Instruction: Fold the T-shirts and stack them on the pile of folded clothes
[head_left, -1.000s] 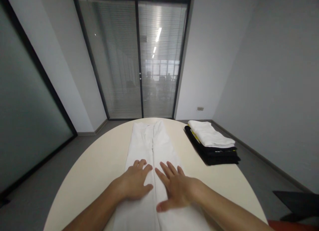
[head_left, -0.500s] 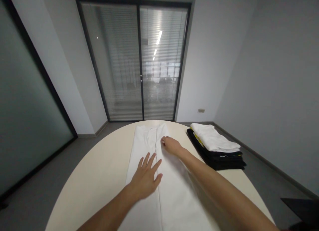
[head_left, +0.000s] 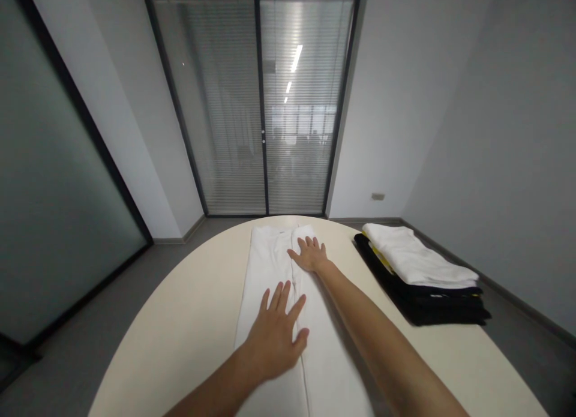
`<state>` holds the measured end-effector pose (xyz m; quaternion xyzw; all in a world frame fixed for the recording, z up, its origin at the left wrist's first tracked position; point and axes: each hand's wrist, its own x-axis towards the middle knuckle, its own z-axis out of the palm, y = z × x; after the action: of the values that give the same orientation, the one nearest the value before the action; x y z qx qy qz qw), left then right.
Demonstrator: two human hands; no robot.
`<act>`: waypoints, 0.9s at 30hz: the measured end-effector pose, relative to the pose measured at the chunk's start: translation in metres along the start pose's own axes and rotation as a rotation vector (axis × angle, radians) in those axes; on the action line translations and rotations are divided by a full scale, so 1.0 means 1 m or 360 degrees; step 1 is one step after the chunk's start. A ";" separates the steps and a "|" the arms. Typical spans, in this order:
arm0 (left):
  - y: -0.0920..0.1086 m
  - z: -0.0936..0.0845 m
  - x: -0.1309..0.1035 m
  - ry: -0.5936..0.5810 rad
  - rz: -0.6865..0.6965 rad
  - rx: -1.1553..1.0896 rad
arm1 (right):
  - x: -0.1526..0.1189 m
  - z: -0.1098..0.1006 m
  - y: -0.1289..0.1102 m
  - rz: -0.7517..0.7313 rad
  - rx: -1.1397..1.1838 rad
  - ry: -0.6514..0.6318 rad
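Note:
A white garment, perhaps a T-shirt, lies lengthwise on the table with its two sides folded in, their edges meeting along a seam down the middle. My left hand rests on its nearer part, palm down and fingers spread, across that line. Farther off, my right hand lies on the right-hand flap near the far end, fingers apart and nothing held. Both forearms come in from the bottom of the view, and the garment's near end runs out of the picture.
The round cream table carries a stack of folded clothes to the right, with a white one on top of black ones and a bit of yellow between. Beyond the table stands a glass door with blinds.
My right hand has gone from closed fingers at the flap's edge to spread flat on the cloth. The right flap lies flatter and narrower. My left hand stays spread on the garment.

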<state>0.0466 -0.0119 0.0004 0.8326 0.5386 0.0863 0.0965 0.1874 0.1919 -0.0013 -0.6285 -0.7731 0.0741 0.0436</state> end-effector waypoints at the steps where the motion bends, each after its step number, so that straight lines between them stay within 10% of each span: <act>1: -0.001 0.001 0.001 -0.0002 0.0006 -0.0008 | 0.004 0.000 -0.002 0.0037 -0.0001 0.0019; 11: -0.006 0.004 0.002 0.0000 0.0024 -0.0033 | 0.030 -0.002 -0.027 0.0229 0.0029 0.0371; 27: 0.003 0.000 0.002 -0.0029 -0.0031 -0.0001 | 0.006 0.006 -0.014 -0.0138 0.0146 0.0128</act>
<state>0.0502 -0.0110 0.0011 0.8280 0.5457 0.0778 0.1025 0.1716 0.1950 -0.0055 -0.5943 -0.7929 0.0820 0.1066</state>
